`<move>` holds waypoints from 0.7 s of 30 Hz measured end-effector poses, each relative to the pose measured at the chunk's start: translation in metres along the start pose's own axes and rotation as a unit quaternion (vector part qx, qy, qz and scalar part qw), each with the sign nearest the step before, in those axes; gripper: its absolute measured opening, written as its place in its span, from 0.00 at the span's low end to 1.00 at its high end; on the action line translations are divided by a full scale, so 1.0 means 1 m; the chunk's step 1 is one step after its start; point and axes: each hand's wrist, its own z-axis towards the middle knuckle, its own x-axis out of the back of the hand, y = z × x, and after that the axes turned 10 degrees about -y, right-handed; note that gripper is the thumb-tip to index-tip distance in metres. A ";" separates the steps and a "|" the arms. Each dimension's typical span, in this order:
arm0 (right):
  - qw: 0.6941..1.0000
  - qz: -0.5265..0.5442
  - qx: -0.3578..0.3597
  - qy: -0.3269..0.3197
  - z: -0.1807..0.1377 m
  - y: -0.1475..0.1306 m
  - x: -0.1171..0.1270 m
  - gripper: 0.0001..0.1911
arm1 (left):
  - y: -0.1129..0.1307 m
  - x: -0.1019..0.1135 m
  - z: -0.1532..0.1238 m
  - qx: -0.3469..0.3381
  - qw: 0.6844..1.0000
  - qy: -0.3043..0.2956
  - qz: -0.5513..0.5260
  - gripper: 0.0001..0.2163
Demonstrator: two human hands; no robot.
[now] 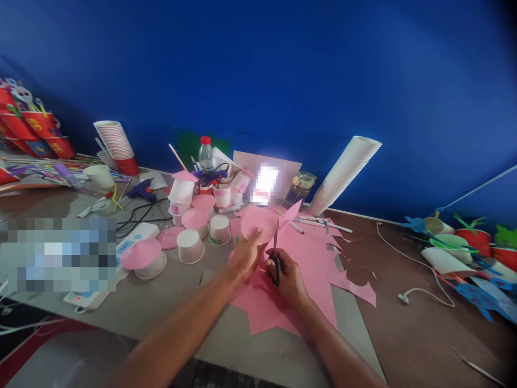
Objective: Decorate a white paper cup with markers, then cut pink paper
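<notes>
My left hand (247, 256) grips a round pink paper disc (258, 222) by its lower edge, thumb on top. Beside it, my right hand (288, 275) is closed around the dark handles of a pair of scissors (275, 264), whose blades point up along the disc's right side. A pointed pink offcut (290, 213) stands just right of the blades; whether it is still joined to the disc I cannot tell. Beneath both hands lies a large pink paper sheet (311, 291) with jagged edges.
Upturned white paper cups (190, 247), some with pink paper tops (141, 253), stand left of my hands. A leaning cup stack (343, 178) and a glass jar (301, 188) are behind. A power strip (121, 264), glue gun (141, 189) and white cable (428, 291) lie around.
</notes>
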 end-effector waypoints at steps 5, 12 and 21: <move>0.999 -0.043 0.010 0.024 0.002 0.001 0.003 0.15 | 0.001 -0.007 -0.004 0.002 1.000 -0.025 0.019 0.18; 0.997 -0.075 0.012 0.026 0.002 -0.001 0.005 0.14 | 0.003 -0.009 -0.006 0.019 0.999 -0.031 0.012 0.21; 0.995 -0.094 0.016 0.018 0.001 -0.009 0.007 0.14 | -0.001 -0.002 -0.003 0.041 0.998 -0.046 -0.004 0.18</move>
